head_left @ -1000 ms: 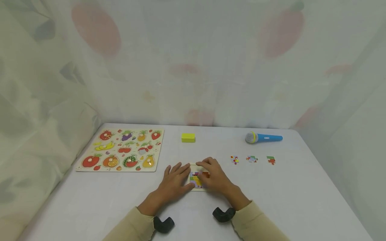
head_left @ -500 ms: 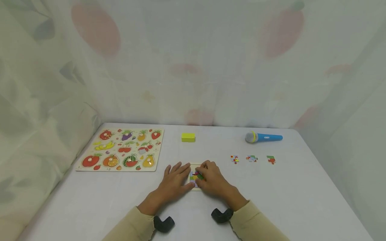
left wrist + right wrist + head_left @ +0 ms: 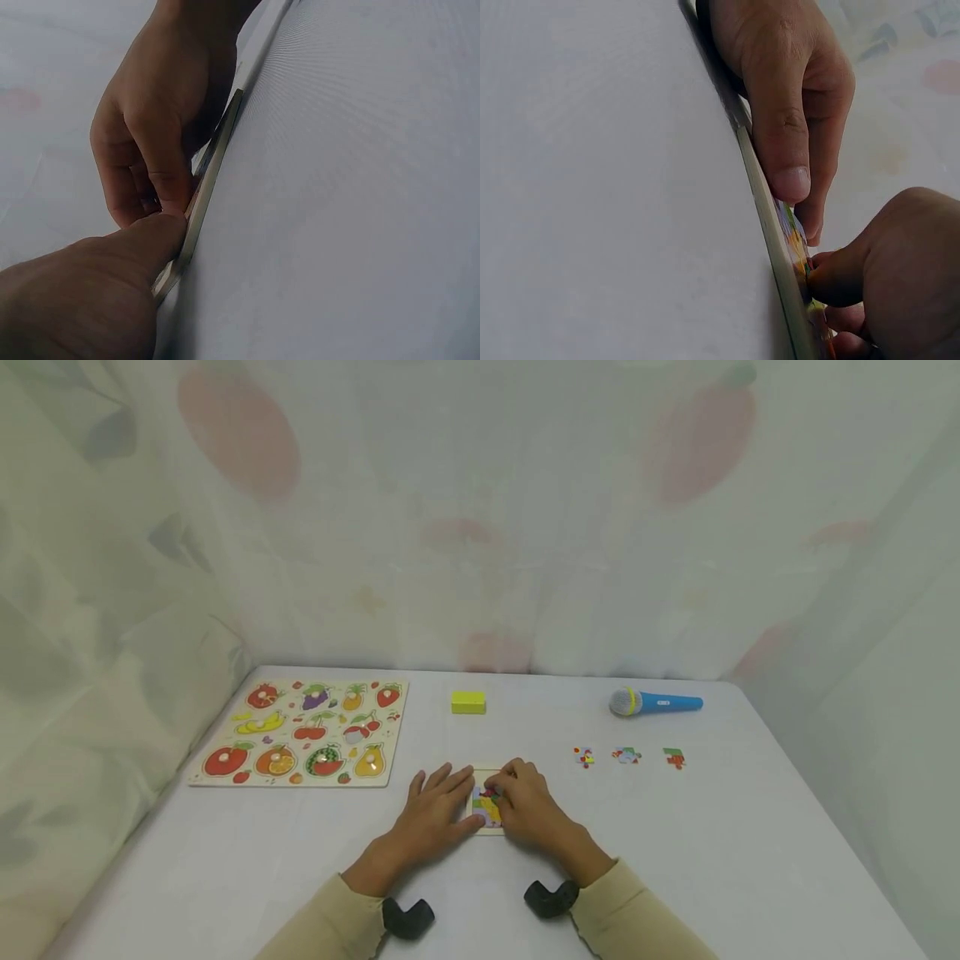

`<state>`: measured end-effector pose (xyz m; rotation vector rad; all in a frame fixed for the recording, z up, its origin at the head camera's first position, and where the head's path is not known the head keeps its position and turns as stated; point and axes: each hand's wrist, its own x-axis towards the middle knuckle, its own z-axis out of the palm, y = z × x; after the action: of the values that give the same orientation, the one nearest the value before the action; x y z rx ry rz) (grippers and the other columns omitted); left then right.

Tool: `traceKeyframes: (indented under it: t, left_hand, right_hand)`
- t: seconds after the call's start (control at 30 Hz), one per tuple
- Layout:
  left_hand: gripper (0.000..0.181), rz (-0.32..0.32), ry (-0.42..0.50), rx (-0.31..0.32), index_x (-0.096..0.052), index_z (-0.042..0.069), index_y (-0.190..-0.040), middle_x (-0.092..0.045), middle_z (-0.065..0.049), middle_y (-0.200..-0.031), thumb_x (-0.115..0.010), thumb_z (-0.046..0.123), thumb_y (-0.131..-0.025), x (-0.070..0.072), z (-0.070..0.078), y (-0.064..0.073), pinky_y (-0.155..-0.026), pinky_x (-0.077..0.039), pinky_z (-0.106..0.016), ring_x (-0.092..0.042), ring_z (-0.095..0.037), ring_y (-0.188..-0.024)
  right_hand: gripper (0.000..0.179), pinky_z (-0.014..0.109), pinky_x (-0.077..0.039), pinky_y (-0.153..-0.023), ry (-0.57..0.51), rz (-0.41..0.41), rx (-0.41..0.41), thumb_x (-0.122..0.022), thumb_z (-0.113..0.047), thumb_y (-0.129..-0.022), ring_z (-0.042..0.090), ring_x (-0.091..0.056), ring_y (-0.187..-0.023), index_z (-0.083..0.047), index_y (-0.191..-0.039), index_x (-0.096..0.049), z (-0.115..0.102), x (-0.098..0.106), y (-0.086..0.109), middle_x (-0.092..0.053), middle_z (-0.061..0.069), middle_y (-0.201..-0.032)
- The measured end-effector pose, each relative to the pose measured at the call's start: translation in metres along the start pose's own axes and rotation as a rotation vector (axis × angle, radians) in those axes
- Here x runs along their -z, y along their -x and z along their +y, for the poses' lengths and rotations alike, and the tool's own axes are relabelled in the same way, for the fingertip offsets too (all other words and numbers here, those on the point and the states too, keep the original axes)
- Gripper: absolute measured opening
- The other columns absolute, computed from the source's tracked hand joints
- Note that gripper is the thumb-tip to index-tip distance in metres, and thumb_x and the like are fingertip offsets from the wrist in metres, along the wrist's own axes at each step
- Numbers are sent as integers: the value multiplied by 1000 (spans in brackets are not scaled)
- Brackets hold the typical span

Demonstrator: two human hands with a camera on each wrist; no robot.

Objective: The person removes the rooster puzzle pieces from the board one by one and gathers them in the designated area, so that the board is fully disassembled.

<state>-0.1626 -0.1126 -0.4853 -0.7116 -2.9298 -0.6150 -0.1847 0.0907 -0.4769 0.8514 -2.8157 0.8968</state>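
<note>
A small jigsaw puzzle (image 3: 489, 810) with a colourful picture lies in a pale wooden frame (image 3: 487, 771) at the front middle of the table. My left hand (image 3: 435, 814) rests with spread fingers along the frame's left side, its thumb touching the lower edge. Over the right part of the puzzle, my right hand (image 3: 536, 806) has thumb and fingertips drawn together on a puzzle piece, mostly hidden by the fingers. In the right wrist view the thumb of the right hand (image 3: 911, 262) is down at the picture. Both hands meet at the frame (image 3: 206, 199) in the left wrist view.
Three loose jigsaw pieces, one left (image 3: 584, 757), one middle (image 3: 627, 756) and one right (image 3: 674, 758), lie in a row to the right. Behind them is a blue toy microphone (image 3: 660, 702). A yellow block (image 3: 468, 702) stands at the back; a fruit peg puzzle (image 3: 300, 735) lies left.
The right hand has drawn its thumb and fingertips together over the puzzle. A green piece showed at its fingers half a second ago and is now mostly covered. The left hand has stayed put.
</note>
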Motion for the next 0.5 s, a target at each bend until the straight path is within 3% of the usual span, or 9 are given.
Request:
traceKeyframes:
  t: [0.33,0.5]
  left_hand:
    - [68,12,1,-14,-52,8,-140,-41,-2,-149,-63,51,-89,1,0,-1,-107,-13,-62,-29,-32,-138]
    - [67,21,-1,-23,-52,7,-139,-42,-3,-148,-63,50,-89,0,0,0,-106,-14,-63,-30,-33,-137]
  right_hand:
    - [25,36,-38,-73,50,121,156,-68,-8,-79,17,-44,-87,-11,-105,-70,5,-3,0,-54,-1,-98]
    - [28,37,-38,-72,48,116,169,-72,-16,-79,16,-47,-86,-11,-106,-68,4,-2,1,-60,-3,-93]
